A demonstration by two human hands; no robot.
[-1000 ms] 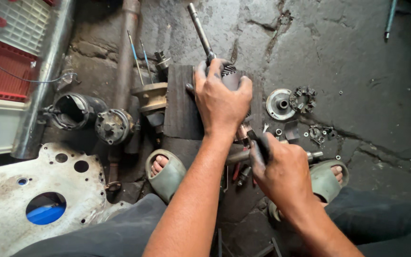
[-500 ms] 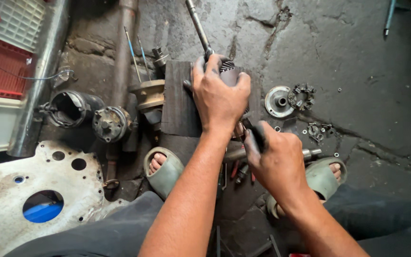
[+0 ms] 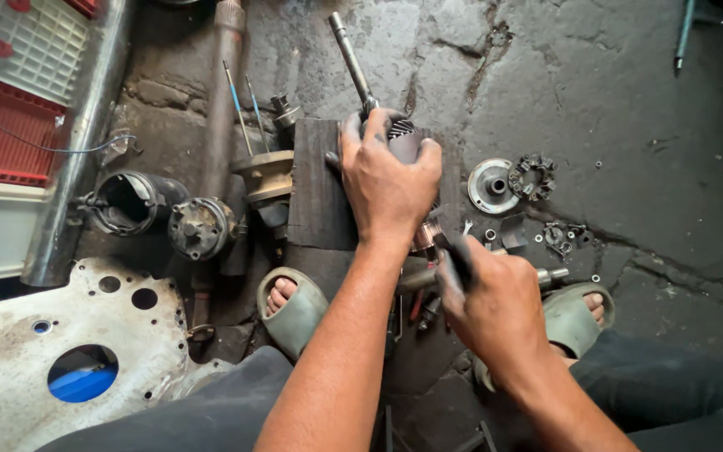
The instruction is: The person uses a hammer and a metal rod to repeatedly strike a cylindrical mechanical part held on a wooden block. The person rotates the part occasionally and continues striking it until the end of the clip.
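Note:
My left hand (image 3: pixel 388 180) grips a round metal motor armature (image 3: pixel 405 138) with a long steel shaft (image 3: pixel 351 57) pointing away from me. The part rests on a dark wooden block (image 3: pixel 318 188) on the cracked floor. My right hand (image 3: pixel 491 301) is closed around a dark-handled tool (image 3: pixel 460 255), its tip held against the near end of the armature just below my left hand. A grey hammer-like metal bar (image 3: pixel 550 274) lies under my right hand. Both my feet in green sandals (image 3: pixel 294 308) sit on either side.
A round metal cover plate (image 3: pixel 492 186), a brush ring (image 3: pixel 532 174) and small washers and bolts lie to the right. On the left are a cylindrical housing (image 3: pixel 131 201), a motor end piece (image 3: pixel 201 226), a long pipe (image 3: pixel 85 125), a holed metal plate (image 3: pixel 69 351) and a red crate (image 3: pixel 2 134).
My right hand has moved up and left, bringing the tool closer to the armature's near end. My left hand keeps its grip on the armature.

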